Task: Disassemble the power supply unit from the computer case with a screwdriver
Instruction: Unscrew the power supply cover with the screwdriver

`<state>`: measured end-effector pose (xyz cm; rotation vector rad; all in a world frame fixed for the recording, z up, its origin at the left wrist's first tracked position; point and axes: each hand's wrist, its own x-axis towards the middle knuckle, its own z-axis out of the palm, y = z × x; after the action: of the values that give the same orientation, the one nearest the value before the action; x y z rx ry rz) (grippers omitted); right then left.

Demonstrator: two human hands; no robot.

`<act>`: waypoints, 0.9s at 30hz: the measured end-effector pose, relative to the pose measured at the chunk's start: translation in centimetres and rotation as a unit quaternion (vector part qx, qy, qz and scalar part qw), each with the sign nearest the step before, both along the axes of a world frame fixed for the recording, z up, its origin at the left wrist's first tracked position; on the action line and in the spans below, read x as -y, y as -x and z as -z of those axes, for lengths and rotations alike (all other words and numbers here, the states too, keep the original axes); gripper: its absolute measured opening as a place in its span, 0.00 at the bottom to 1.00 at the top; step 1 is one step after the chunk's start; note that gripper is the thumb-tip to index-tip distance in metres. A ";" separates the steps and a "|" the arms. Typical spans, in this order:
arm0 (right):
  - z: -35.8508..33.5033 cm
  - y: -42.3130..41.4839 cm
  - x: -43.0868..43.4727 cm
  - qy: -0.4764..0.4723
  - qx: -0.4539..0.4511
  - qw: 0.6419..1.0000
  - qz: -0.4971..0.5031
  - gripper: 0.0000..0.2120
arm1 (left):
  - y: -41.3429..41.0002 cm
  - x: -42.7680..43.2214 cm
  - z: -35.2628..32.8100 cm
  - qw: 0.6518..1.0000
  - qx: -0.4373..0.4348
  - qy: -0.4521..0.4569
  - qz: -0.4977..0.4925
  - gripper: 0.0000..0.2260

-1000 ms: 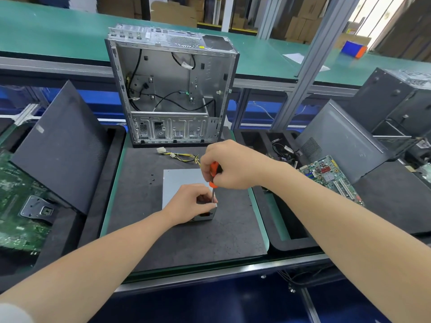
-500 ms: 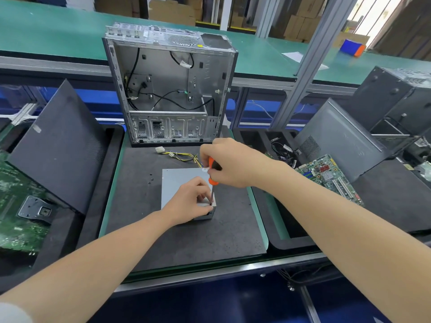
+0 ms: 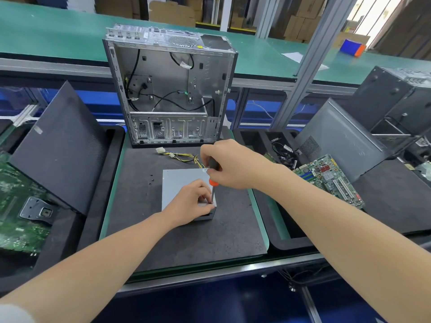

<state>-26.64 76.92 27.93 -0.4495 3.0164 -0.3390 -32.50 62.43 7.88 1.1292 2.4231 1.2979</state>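
The grey power supply unit lies flat on the black foam mat, out of the open computer case that stands upright behind it. Its yellow and black cable bundle trails toward the case. My right hand grips the orange and black screwdriver, held upright with its tip on the unit's near right corner. My left hand rests on that corner, with fingers curled beside the shaft and the thumb over the unit's front edge.
A black side panel leans at the left over a green circuit board. At the right, a tray holds a motherboard, loose cables and a grey panel. Another case stands far right. Small screws lie on the mat.
My right hand has shifted slightly on the screwdriver handle, more of the orange collar now showing below it. The tip stays on the same corner and my left hand keeps its place.
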 end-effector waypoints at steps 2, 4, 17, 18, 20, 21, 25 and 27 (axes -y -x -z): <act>-0.3 -0.1 -0.1 0.015 0.012 1.000 -0.003 0.12 | 0.0 0.0 -0.1 1.000 -0.004 0.001 -0.002 0.11; -0.3 -0.1 0.0 0.021 0.009 1.000 -0.001 0.13 | -0.2 0.0 -0.2 1.000 -0.009 -0.002 -0.003 0.15; -0.2 0.6 0.3 0.077 -0.076 0.994 0.026 0.10 | 1.1 1.1 -2.1 0.998 0.019 0.026 -0.054 0.08; -0.1 0.8 0.4 0.081 -0.082 0.993 0.032 0.09 | 1.5 1.5 -2.4 0.997 0.012 0.038 -0.061 0.08; 0.2 1.5 0.9 0.091 -0.097 0.990 0.047 0.09 | 2.5 2.8 -2.8 0.994 -0.001 0.045 -0.099 0.07; 0.3 1.9 1.2 0.098 -0.103 0.988 0.057 0.09 | 3.1 3.5 -2.9 0.991 -0.008 0.042 -0.129 0.06; 1.1 3.4 2.5 0.110 -0.083 0.987 0.078 0.11 | 6.3 7.1 -2.4 0.965 0.002 0.038 -0.261 0.05; 1.9 4.2 3.1 0.103 -0.062 0.990 0.081 0.12 | 7.5 8.6 -1.7 0.955 0.008 0.043 -0.295 0.06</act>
<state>-30.79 73.84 26.00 -0.2471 3.1601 -0.6620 -40.00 53.81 9.58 0.3668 2.8889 1.3048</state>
